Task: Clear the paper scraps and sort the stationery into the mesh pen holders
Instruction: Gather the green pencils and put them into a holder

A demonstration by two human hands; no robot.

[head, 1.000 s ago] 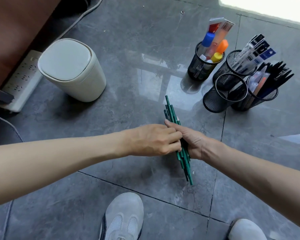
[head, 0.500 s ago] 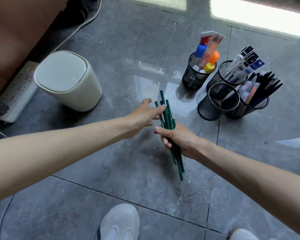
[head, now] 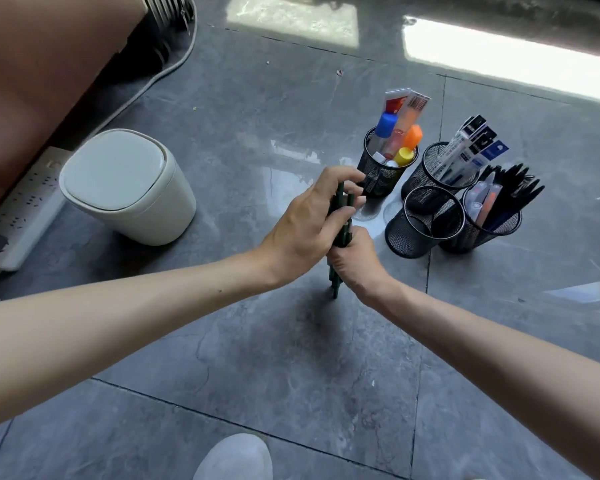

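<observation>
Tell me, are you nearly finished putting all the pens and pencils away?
Nearly. Done: three mesh holders are filled, the marker holder, the refill holder and the black-pen holder. In hand: the left hand and right hand grip the green pencils upright. Left: putting them in the empty holder, and a few tiny specks lie on the floor.

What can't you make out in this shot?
Head view:
- Number of green pencils: left hand and right hand cover their middle.
- Print on the pen boxes: too small.
- Inside of the front mesh holder: dark, shadowed.
- Power strip: cut off by the left edge.
</observation>
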